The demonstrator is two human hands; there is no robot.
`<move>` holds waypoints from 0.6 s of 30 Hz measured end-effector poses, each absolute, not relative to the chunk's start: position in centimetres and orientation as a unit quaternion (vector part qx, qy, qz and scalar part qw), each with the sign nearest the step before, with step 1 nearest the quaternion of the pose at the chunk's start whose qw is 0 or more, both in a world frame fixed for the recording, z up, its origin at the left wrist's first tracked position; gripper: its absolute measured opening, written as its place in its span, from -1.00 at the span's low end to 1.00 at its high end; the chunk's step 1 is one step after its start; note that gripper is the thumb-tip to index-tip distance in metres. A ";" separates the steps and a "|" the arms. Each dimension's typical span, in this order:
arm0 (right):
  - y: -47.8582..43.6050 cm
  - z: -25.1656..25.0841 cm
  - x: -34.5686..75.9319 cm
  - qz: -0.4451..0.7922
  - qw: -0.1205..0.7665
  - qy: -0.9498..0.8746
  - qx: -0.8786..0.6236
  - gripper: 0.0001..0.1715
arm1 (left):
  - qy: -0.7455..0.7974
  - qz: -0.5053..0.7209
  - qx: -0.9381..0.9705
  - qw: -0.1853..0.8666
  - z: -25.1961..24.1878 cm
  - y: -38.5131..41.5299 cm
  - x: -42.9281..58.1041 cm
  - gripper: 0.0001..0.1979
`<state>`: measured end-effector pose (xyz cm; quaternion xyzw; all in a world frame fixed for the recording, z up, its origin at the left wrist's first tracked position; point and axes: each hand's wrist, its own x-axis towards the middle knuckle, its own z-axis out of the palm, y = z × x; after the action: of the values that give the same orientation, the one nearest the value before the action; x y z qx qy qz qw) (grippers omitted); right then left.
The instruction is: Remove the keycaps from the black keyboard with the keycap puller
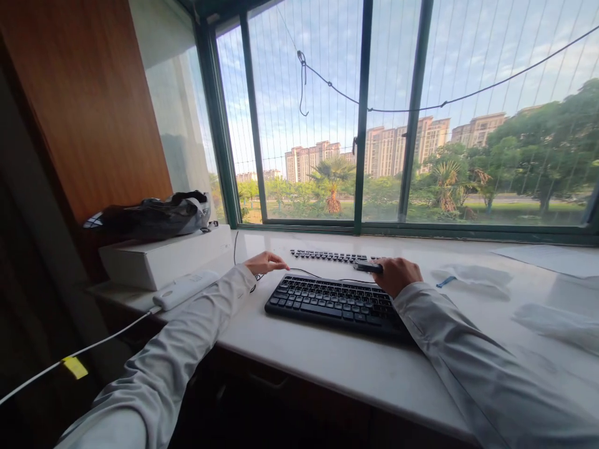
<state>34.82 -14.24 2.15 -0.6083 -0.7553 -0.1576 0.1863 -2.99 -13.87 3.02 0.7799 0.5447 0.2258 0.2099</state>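
A black keyboard (334,302) lies on the white window ledge (327,368) in front of me. Behind it, loose black keycaps (327,255) are laid out in rows near the window. My left hand (264,262) rests on the ledge past the keyboard's left end, fingers loosely curled and pointing right, beside the thin black cable (309,273). My right hand (397,274) sits above the keyboard's upper right corner, closed on a small dark flat object (367,267) that I cannot identify for sure. Both arms wear pale long sleeves.
A white box (163,259) at the left carries a dark bag (150,218). A white power adapter (180,291) with its cable lies before it. Clear plastic bags (472,277) and a paper sheet (552,259) lie at the right. A barred window (374,125) stands behind.
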 end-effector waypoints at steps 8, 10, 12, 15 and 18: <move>-14.4 2.4 34.2 -0.181 0.191 -0.730 -0.631 -0.60 | 0.443 0.202 0.819 0.304 0.5 -12.8 -4.2 -0.54; -14.4 2.4 34.1 -0.184 0.199 -0.730 -0.627 -0.61 | 0.434 0.200 0.824 0.306 0.2 -12.5 -4.3 -0.52; -14.3 2.2 34.1 -0.182 0.203 -0.731 -0.626 -0.62 | 0.418 0.208 0.827 0.312 -0.2 -12.3 -4.5 -0.51; -14.4 2.1 34.2 -0.166 0.206 -0.733 -0.627 -0.65 | 0.405 0.221 0.828 0.319 -0.6 -12.1 -4.6 -0.51; -14.7 2.2 33.1 -0.116 0.269 -0.742 -0.603 -0.62 | 0.407 0.218 0.827 0.321 -0.6 -12.2 -4.7 -0.53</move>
<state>33.09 -14.68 2.19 -0.6034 -0.7418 -0.1161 0.2685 -4.72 -12.17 -0.62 0.8268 0.4068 0.2185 0.3212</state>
